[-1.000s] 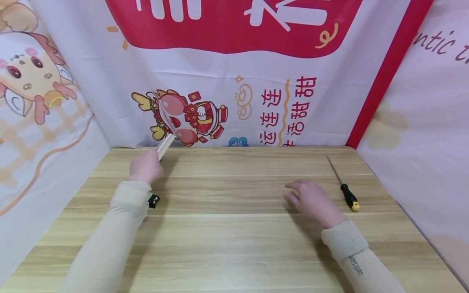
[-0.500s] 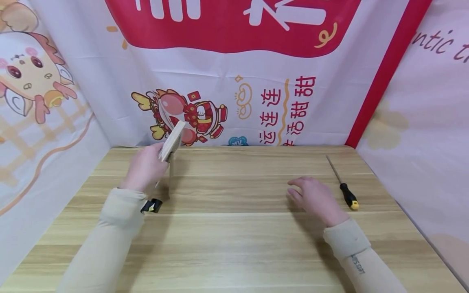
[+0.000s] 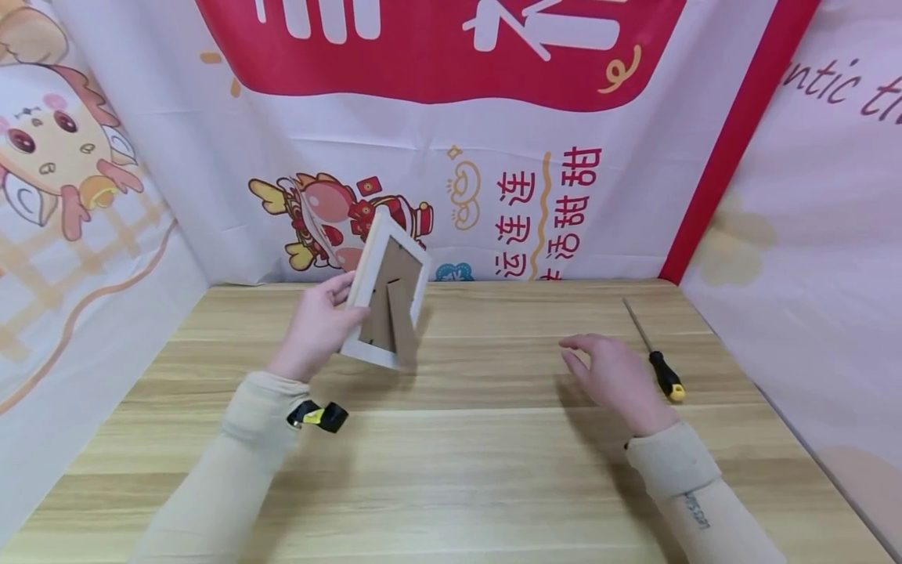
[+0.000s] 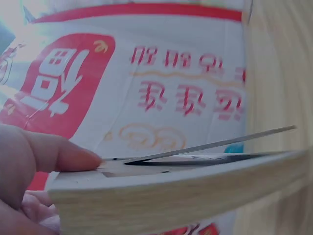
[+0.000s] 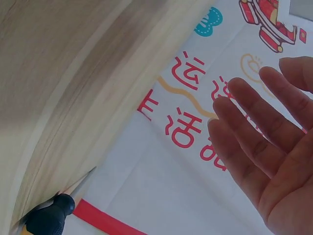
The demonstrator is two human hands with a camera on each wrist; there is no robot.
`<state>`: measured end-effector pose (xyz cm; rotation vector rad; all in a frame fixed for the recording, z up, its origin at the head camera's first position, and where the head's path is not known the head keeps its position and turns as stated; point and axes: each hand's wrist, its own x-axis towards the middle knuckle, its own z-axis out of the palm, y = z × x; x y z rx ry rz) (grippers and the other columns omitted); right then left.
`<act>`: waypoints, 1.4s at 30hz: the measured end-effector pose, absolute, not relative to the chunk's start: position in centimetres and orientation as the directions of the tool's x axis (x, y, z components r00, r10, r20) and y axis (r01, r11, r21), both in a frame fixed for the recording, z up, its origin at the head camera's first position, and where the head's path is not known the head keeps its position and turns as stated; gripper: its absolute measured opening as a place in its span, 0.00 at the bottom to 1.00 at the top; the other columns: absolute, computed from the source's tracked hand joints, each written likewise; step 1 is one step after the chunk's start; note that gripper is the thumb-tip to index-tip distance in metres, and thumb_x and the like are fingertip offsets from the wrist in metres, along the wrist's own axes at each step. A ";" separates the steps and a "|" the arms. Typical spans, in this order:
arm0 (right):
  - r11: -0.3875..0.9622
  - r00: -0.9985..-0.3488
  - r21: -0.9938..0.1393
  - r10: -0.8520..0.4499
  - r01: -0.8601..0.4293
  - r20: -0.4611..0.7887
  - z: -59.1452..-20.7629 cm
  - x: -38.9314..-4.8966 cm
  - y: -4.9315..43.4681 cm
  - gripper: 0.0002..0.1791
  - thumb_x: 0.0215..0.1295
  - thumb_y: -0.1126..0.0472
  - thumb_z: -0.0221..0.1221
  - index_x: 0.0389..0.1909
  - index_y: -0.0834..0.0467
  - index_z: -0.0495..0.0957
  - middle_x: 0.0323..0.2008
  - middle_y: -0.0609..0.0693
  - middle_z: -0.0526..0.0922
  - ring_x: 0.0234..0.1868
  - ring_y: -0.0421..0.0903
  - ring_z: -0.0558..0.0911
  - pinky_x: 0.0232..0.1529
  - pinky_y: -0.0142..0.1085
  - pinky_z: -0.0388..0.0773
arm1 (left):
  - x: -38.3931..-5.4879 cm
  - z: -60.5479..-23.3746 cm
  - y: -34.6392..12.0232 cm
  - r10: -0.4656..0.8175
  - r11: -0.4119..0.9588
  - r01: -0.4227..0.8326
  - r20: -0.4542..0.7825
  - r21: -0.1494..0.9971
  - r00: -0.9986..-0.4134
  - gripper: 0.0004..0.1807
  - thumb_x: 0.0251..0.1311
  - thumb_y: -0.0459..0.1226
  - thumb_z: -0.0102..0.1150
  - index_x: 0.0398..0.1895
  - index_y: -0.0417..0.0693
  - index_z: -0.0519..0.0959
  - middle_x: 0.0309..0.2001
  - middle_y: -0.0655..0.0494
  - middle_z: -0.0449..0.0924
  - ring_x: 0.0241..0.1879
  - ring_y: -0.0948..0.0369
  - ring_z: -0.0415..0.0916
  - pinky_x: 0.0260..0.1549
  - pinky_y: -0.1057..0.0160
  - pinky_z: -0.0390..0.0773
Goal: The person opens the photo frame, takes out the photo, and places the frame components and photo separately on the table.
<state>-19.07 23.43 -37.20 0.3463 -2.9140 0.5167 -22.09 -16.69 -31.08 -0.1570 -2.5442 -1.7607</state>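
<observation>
My left hand [image 3: 315,327] grips a picture frame [image 3: 369,294] by its left side, thumb on the back and fingers behind. The frame has a pale border and a brown backing board, and it is tilted with its back toward me. From that back a stand leg [image 3: 402,323] sticks out at an angle. The left wrist view shows the frame's wooden edge [image 4: 171,205] close up, with the thumb [image 4: 78,159] pressing near one end. Over the right half of the table, my right hand [image 3: 613,380] holds nothing; its fingers are loosely extended in the right wrist view.
A screwdriver [image 3: 658,364] with a black and yellow handle lies on the wooden table [image 3: 479,470], just right of my right hand. Printed cloth [image 3: 437,125] hangs behind the table and along both sides. A black wrist-camera piece [image 3: 320,415] juts from the left cuff.
My left hand has brought the picture frame rightward and turned it, so its back and stand leg now show. The right hand has shifted only slightly to the right.
</observation>
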 end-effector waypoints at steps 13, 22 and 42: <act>0.830 -0.950 -0.479 -0.176 -0.284 0.257 -36.5 -18.9 23.5 0.16 0.72 0.56 0.58 0.53 0.59 0.83 0.46 0.55 0.86 0.41 0.51 0.84 0.40 0.48 0.82 | -21.0 -34.6 -10.3 0.163 -0.146 -0.084 -0.060 0.986 -0.985 0.35 0.65 0.23 0.54 0.75 0.39 0.58 0.71 0.43 0.64 0.64 0.48 0.68 0.56 0.47 0.74; 0.822 -0.951 -0.495 -0.168 -0.281 0.260 -36.7 -19.0 24.0 0.15 0.71 0.58 0.58 0.51 0.61 0.84 0.42 0.55 0.87 0.38 0.49 0.82 0.37 0.45 0.81 | -20.6 -37.4 -7.5 0.233 -0.311 -0.203 -0.133 0.928 -0.963 0.33 0.65 0.21 0.49 0.73 0.33 0.55 0.67 0.38 0.66 0.59 0.49 0.71 0.54 0.51 0.77; 0.836 -0.967 -0.497 -0.140 -0.230 0.213 -37.1 -18.4 25.1 0.14 0.71 0.59 0.58 0.51 0.61 0.84 0.42 0.55 0.86 0.38 0.48 0.81 0.36 0.43 0.80 | -20.2 -40.5 -5.5 0.286 -0.373 -0.316 -0.216 0.872 -0.934 0.28 0.66 0.20 0.46 0.69 0.29 0.58 0.65 0.36 0.68 0.61 0.46 0.70 0.59 0.45 0.71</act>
